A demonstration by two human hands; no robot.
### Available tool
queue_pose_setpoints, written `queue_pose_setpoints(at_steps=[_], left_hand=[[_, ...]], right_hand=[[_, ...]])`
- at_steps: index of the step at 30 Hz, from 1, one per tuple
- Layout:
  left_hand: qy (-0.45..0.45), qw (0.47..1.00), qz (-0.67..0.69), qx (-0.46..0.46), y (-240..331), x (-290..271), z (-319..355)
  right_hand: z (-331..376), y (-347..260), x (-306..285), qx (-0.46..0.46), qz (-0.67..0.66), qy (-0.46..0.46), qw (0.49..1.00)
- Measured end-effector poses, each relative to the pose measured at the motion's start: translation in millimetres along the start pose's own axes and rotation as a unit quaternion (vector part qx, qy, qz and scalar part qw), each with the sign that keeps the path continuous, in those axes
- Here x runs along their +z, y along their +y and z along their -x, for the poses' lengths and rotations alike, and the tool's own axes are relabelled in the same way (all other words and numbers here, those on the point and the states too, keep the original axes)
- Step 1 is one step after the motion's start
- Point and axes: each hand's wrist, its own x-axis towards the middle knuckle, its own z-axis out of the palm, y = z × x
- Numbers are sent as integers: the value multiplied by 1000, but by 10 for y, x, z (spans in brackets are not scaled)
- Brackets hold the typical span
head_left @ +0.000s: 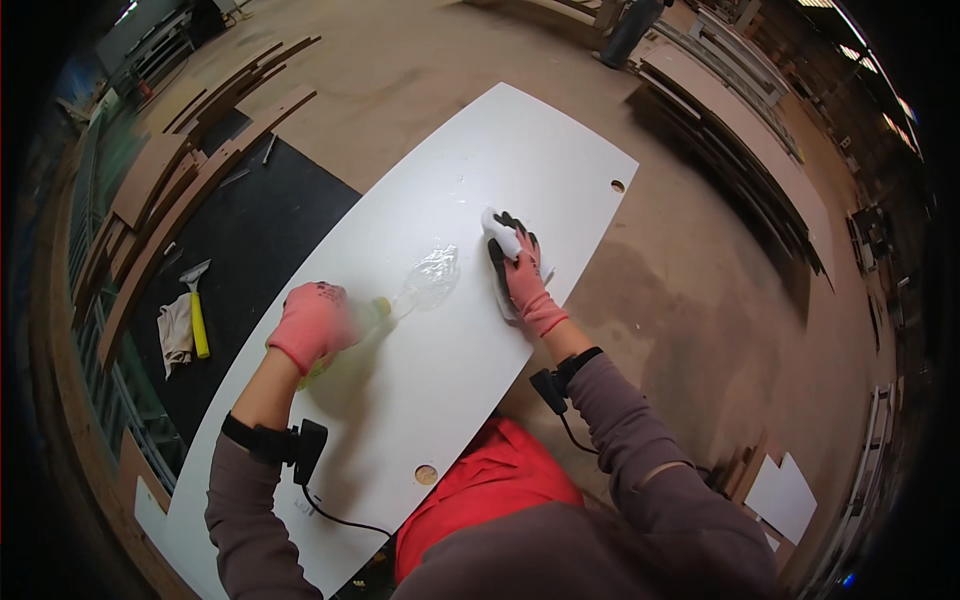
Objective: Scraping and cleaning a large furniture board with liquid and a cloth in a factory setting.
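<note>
A large white board [560, 150] with rounded ends and two round holes lies across in front of me. My left hand [310, 325], in a pink glove, is closed around a translucent yellow-green bottle [382, 306] tilted over the board; motion blurs it. Ahead of its tip, a wet, shiny patch of clear liquid [436, 276] spreads on the white surface, with smaller drops farther up. My right hand [522, 270], in a pink glove with dark fingers, presses a white cloth [498, 232] against the board near its right edge. Part of the cloth is hidden under the hand.
On the left, a black surface [280, 195] carries a scraper [198, 315] with a yellow handle, a beige rag [175, 335] and brown strips [160, 180]. Stacked panels [740, 150] stand at the far right. White offcuts [780, 497] are at the lower right.
</note>
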Motion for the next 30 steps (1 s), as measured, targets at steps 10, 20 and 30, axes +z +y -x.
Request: queue_pose_setpoints(at_steps=[10,20,30], left_hand=[[221,950,219,-3,-627,690,742],[289,807,497,-134,-704,732,984],[385,590,683,-193,-705,1158,515]], right_hand=[[169,-661,360,-121,-176,-91,973],[781,-1499,746,-322,6,-405,856],[-903,-239,-200,-158,196,-136,958]])
